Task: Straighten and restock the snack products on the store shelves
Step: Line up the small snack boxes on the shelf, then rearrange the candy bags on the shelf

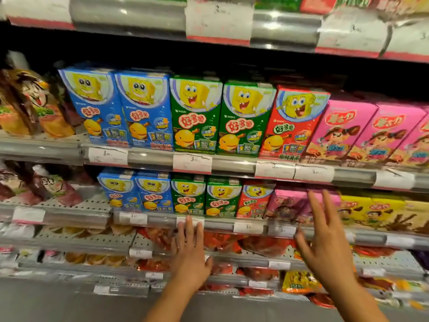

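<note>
— Where do the snack boxes sit against the hands?

— Both hands are raised at the lower box shelf. The left hand is below the small green boxes, fingertips up at the shelf rail under them. The right hand is further right, its fingertips in front of the small pink boxes, with the yellow boxes just to its right.

— And the fingers?

— The left hand's are straight and close together, holding nothing; they seem to lie on the rail by a price tag, though blur hides the contact. The right hand's are spread wide and straight, empty; I cannot tell whether they touch the pink boxes.

— Any room to move?

— That lower row runs blue, green, red, pink, yellow, packed side by side at the front edge. Above, larger boxes stand upright in the same colour order, with a dark gap over their tops. Left of the small blue boxes, bare perforated shelf shows beside some bags.
</note>
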A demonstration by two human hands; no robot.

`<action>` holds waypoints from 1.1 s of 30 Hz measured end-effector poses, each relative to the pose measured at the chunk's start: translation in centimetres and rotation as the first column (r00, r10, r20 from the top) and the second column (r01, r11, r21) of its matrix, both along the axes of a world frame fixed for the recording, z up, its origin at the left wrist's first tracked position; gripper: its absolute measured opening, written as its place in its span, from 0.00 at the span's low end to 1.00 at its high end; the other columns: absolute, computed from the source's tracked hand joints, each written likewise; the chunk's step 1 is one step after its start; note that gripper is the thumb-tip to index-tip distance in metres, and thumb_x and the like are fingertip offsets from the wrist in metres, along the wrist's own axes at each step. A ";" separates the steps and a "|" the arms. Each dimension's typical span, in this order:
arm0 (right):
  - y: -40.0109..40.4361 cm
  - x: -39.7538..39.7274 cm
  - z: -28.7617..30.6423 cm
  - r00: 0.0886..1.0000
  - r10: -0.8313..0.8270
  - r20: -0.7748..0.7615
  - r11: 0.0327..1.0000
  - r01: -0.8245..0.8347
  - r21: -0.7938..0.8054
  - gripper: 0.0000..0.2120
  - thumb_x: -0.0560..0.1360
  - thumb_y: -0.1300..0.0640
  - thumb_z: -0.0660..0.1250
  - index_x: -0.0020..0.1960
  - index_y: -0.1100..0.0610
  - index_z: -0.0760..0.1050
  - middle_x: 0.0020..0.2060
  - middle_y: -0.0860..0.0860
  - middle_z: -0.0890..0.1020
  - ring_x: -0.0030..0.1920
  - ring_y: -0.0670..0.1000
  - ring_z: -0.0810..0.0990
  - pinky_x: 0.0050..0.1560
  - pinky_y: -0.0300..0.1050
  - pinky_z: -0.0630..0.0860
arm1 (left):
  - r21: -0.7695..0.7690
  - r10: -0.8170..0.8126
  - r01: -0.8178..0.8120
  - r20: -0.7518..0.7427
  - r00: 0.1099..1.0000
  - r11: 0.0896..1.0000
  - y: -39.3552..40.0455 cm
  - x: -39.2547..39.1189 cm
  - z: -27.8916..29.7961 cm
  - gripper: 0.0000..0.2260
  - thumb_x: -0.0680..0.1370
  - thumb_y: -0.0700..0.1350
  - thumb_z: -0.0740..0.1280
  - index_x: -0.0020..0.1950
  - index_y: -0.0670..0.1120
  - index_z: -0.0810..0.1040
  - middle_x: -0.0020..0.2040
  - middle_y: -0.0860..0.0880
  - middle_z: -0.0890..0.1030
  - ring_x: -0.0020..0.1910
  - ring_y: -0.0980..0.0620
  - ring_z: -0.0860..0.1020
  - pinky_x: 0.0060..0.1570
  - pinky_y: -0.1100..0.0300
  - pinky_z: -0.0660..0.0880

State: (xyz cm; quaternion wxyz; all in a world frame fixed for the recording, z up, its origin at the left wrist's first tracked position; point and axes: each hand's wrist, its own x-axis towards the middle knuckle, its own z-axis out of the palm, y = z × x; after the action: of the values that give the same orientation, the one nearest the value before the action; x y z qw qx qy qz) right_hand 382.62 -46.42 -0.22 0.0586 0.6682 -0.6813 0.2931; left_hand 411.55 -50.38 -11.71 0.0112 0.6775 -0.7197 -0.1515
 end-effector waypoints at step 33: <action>-5.1 1.3 -45.1 0.963 -0.020 -0.270 0.994 -0.008 -0.104 0.43 0.71 0.49 0.68 0.81 0.59 0.57 0.81 0.57 0.54 0.82 0.58 0.50 0.77 0.65 0.57 | -0.645 -0.067 0.022 -0.044 0.997 0.764 -2.2 -7.8 -34.4 0.38 0.76 0.58 0.61 0.83 0.47 0.53 0.83 0.41 0.44 0.82 0.38 0.45 0.75 0.32 0.57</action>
State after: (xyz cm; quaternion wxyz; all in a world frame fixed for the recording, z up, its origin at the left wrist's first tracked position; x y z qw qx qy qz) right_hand 383.93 -51.53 -45.35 0.1870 0.6960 -0.6526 0.2340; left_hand 403.75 -52.61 -46.06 0.2625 0.6101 -0.7431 0.0824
